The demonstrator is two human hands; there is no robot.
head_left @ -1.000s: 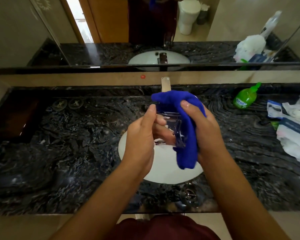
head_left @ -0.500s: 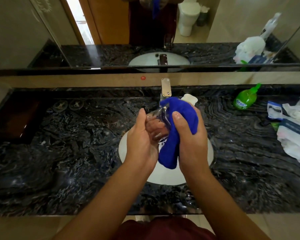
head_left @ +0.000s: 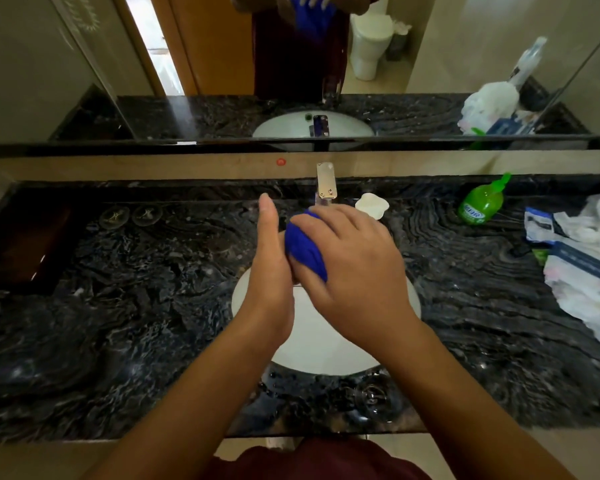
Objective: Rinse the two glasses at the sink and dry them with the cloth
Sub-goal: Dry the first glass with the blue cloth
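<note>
Both hands meet over the sink, a blue cloth bunched between them.

The left hand [head_left: 269, 271] stands on edge, thumb pointing to 12 o'clock; its fingers are hidden, so their state cannot be told. The right hand [head_left: 354, 268] lies palm-down, fingers curled over the cloth [head_left: 303, 249]. No glass shows between them. A second glass [head_left: 373, 398] stands on the counter [head_left: 118, 323] at 6 o'clock of the sink [head_left: 326, 351].

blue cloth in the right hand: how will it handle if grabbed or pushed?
The blue cloth is probably floppy: it bunches into a wad under the right hand against the left hand. Likely light, since fingers alone hold it. Pushed, it would probably crumple rather than slide.
</note>
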